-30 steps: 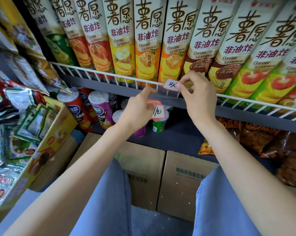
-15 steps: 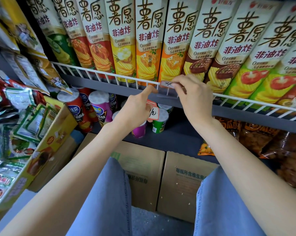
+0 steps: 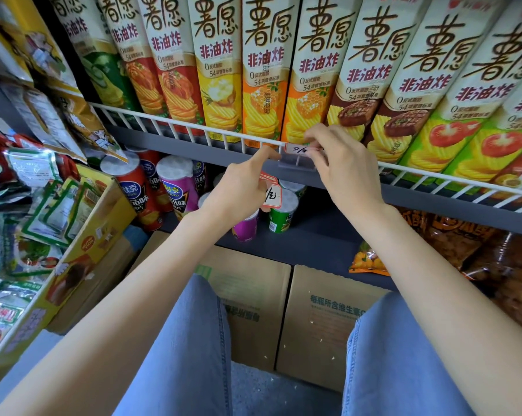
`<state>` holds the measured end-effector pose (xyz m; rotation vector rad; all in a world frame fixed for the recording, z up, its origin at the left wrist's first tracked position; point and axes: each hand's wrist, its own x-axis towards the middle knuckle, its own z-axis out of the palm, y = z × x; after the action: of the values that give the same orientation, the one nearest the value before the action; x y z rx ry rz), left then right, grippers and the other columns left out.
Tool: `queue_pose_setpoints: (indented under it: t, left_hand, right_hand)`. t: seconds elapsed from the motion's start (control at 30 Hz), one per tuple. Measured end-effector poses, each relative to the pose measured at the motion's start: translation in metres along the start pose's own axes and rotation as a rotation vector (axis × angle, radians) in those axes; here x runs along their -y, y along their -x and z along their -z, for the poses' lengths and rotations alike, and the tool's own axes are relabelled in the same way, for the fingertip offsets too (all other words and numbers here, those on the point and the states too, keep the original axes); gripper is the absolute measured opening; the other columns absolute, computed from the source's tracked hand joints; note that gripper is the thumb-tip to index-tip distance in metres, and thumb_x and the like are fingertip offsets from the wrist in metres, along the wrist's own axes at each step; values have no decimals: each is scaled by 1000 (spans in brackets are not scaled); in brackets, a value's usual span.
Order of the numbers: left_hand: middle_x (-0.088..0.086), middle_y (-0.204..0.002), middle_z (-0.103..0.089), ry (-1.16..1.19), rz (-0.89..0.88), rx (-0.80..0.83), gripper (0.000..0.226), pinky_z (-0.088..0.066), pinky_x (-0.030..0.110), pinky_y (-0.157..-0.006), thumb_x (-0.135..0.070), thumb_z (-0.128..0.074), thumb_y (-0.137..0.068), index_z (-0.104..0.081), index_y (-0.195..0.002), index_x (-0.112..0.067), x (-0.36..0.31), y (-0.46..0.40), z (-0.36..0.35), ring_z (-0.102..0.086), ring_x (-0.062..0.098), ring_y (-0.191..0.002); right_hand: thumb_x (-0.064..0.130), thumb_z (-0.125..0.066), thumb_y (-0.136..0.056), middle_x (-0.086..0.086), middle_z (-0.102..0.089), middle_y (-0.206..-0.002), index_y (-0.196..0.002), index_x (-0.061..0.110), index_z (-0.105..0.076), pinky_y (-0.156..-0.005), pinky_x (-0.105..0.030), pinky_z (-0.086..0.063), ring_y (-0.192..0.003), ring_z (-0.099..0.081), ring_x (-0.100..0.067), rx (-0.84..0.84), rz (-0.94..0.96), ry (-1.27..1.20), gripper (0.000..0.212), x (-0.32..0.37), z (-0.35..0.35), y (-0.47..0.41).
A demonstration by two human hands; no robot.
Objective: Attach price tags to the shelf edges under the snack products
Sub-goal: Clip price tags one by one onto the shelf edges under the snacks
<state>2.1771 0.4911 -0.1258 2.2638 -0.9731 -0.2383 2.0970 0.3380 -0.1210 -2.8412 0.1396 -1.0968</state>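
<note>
Comparing this moment with a second ago, we see that the white price tag [image 3: 296, 149] has dropped from being held up in front of the crisp boxes to sitting at the white wire rail [image 3: 193, 129] on the front edge of the upper shelf, just above a clear plastic tag holder [image 3: 295, 162] clipped there. We judge that the tag is now being seated, so this one is close to fixed, though we cannot tell whether it is fully clipped in.

Our right hand [image 3: 345, 168] comes over the rail from the right, wrist low and fingers curled down onto the tag; fingertips and thumb are closed on its right end. Our left hand [image 3: 238, 190] reaches up from below, its index finger straightened so that the tip touches the left end of the holder, steadying it. The other fingers of that hand are folded in, clamping a small stack of spare tags [image 3: 272, 197] with red borders against the palm, one showing handwritten figures.

The tag sits under the orange honeycomb-flavour box [image 3: 264, 85], near the middle of the shelf edge. Below, snack cans [image 3: 175, 187] stand on the lower shelf, and cardboard cartons [image 3: 323, 319] lie on the floor by our knees. More tags in hand means more of the edge is left to do.
</note>
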Motion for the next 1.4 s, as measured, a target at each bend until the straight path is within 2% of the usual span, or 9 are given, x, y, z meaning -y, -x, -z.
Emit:
queue_pose_setpoints:
  t: [0.1,0.2,0.43,0.57,0.7,0.87,0.97,1.4]
  left_hand:
    - [5,-51,-39,-11,-3,-5,43,-29,25,-43,0,-42,-90,-41,-127,-22,0,-2,1,-35,19,-44]
    - [5,-52,-39,-16,-5,-2,42,-29,27,-45,-1,-43,-91,-41,-127,-21,-1,-3,1,-35,18,-44]
    - [6,-52,-39,-15,0,-10,42,-29,32,-47,0,-43,-90,-42,-126,-22,0,0,0,-35,20,-46]
    - [5,-52,-39,-25,-6,-7,42,-28,30,-46,0,-43,-90,-42,-127,-21,-1,-1,0,-36,18,-46]
    - [6,-52,-38,-19,0,-3,43,-28,30,-46,1,-42,-90,-41,-127,-21,-1,0,-1,-35,19,-47]
    - [6,-53,-39,-16,5,0,43,-29,28,-45,0,-42,-90,-41,-128,-22,0,-1,0,-35,19,-47]
    - [5,-52,-39,-17,1,0,43,-26,19,-39,0,-42,-91,-41,-128,-22,0,-1,1,-35,18,-44]
    - [4,-53,-40,-22,-4,11,42,-29,20,-40,-1,-42,-91,-41,-128,-21,-2,-2,2,-35,16,-44]
  right_hand:
    - [8,-54,-89,-4,-59,-84,-93,11,-59,-40,-29,-42,-64,-56,-26,19,33,81,7,0,-1,3]
    - [9,-50,-90,-2,-60,-78,-91,12,-62,-38,-24,-35,-62,-56,-24,2,56,142,12,1,-2,7]
    - [4,-61,-84,-2,-58,-64,-86,13,-59,-36,-27,-37,-59,-56,-22,-26,27,169,9,4,-2,5]
    - [9,-60,-86,-4,-60,-77,-83,11,-62,-38,-25,-37,-59,-55,-22,-83,-30,133,4,8,-5,10]
    - [10,-60,-86,-7,-59,-92,-85,9,-64,-44,-22,-30,-64,-54,-23,-104,-127,93,5,10,-7,12]
    - [5,-63,-82,-7,-61,-88,-86,9,-65,-43,-23,-32,-66,-56,-25,-85,-134,135,5,10,-8,11]
    - [2,-67,-78,-6,-60,-85,-86,9,-65,-40,-24,-36,-63,-56,-24,-79,-127,166,10,11,-9,11]
    - [-1,-72,-72,-6,-60,-86,-88,7,-68,-40,-22,-38,-70,-59,-24,-43,-138,247,18,11,-10,13]
